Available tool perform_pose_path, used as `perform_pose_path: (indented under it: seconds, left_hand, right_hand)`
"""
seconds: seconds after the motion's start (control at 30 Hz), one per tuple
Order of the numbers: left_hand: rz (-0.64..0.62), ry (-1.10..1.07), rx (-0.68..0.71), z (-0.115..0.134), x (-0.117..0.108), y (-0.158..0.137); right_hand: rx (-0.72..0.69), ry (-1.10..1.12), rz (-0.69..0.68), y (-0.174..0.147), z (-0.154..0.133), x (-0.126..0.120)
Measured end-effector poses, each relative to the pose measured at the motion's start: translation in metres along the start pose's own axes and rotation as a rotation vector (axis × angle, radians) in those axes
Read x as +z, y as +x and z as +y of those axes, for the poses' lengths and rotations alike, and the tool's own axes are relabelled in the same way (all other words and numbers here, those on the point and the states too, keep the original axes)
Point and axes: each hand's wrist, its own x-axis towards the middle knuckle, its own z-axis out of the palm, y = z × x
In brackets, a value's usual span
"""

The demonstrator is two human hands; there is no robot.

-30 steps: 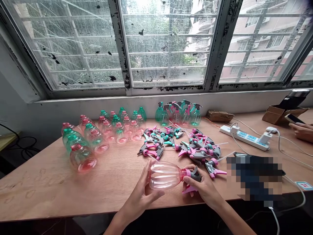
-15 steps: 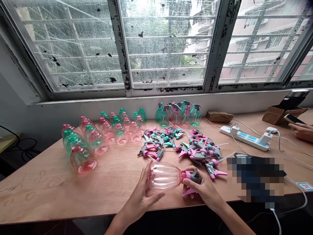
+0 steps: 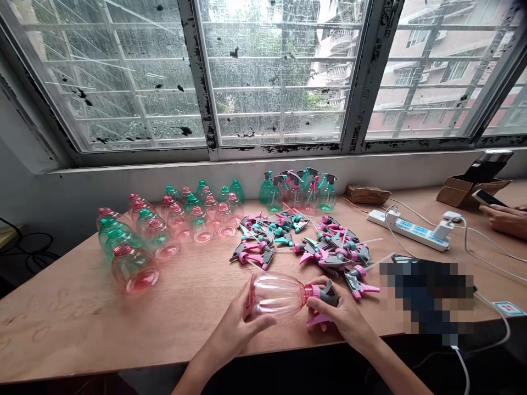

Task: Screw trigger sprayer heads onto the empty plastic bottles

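A clear pink spray bottle (image 3: 276, 294) lies sideways between my hands above the table's near edge, its neck to the right. My left hand (image 3: 242, 323) is wrapped round the bottle's base end, with the thumb along the lower side. With its fingers closed, my right hand (image 3: 335, 312) grips the grey and pink trigger sprayer head (image 3: 327, 295) at the bottle's neck. Just beyond lie a pile of pink and grey trigger heads (image 3: 337, 249) and another pile with teal ones (image 3: 274, 230).
Pink and green bottles without heads (image 3: 135, 269) stand at the left. Several bottles with sprayers (image 3: 294, 192) line the wall. To the right are a white power strip (image 3: 407, 227), cables, a cardboard box (image 3: 457, 189), a blurred-out patch and another person's hand (image 3: 504, 219) holding a phone.
The view has shifted slightly. Both hands keep nearly the same hold on the bottle and its sprayer head.
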Motion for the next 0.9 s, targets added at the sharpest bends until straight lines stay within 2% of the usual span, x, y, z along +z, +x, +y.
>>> perform_pose_path:
  seconds: [0.2, 0.4, 0.53, 0.7, 0.9]
  left_hand:
    - [0.029, 0.106, 0.075, 0.002, 0.003, -0.003]
    - [0.054, 0.035, 0.023, -0.003, 0.0, -0.005]
    - [0.012, 0.087, 0.047, -0.007, -0.005, -0.006]
    - [-0.03, 0.19, 0.093, 0.002, 0.0, -0.006]
    - [0.045, 0.162, 0.108, 0.002, 0.0, -0.006]
  right_hand:
    - [-0.018, 0.03, -0.001, 0.001, -0.001, 0.002]
    - [0.002, -0.012, -0.014, 0.0, -0.005, 0.004]
    - [-0.006, -0.003, -0.006, 0.001, -0.005, 0.003]
    - [-0.015, 0.014, -0.005, 0.002, -0.003, 0.002]
    - [0.01, -0.018, -0.033, -0.001, -0.005, 0.003]
